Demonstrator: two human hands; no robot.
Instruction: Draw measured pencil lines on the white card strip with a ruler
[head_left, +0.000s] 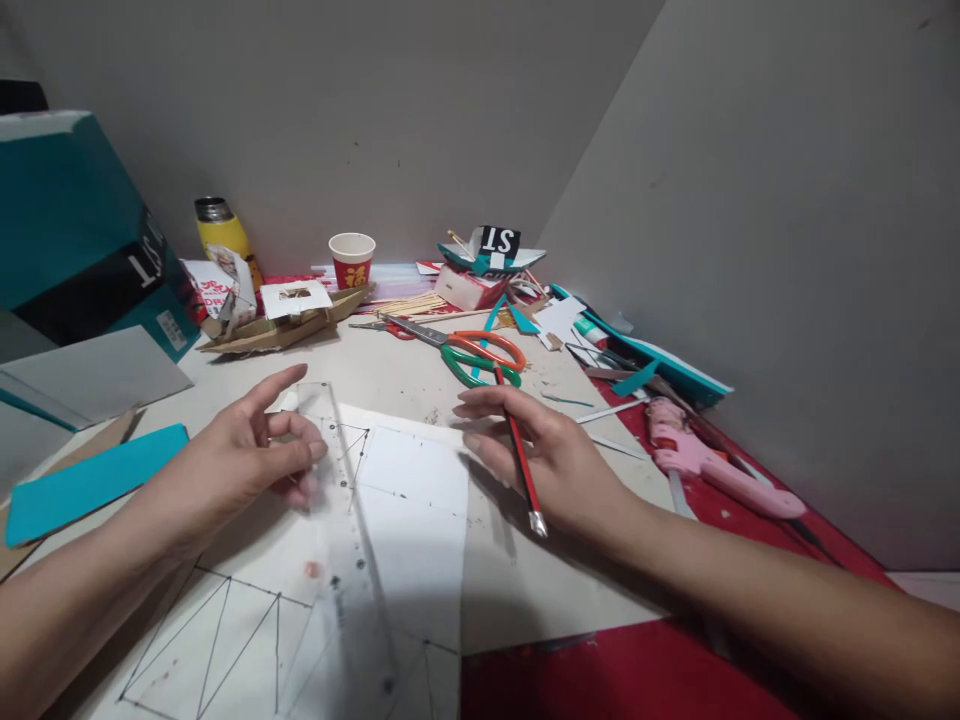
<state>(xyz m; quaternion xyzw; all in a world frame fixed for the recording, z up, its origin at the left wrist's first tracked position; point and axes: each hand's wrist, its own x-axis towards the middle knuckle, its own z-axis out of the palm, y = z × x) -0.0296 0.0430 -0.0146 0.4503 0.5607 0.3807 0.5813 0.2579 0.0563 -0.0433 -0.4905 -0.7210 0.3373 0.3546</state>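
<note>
My left hand (262,440) pinches the left edge of a clear plastic ruler (352,570) between thumb and fingers, its index finger stretched forward. The ruler lies lengthwise over white paper (420,560) marked with black zigzag lines and dots. In my right hand (547,450) is a red and black pencil (521,455), slanting across the fingers with its silver end toward me. The right fingers hover just past the paper's right edge. Beyond them lie scissors (480,355) with one orange and one green handle.
A pink glue gun (712,465) rests at the right among scraps. At the back stand a paper cup (352,260), a yellow bottle (225,235) and thin sticks (405,305). A large teal box (67,220) and a teal strip (97,480) are on the left.
</note>
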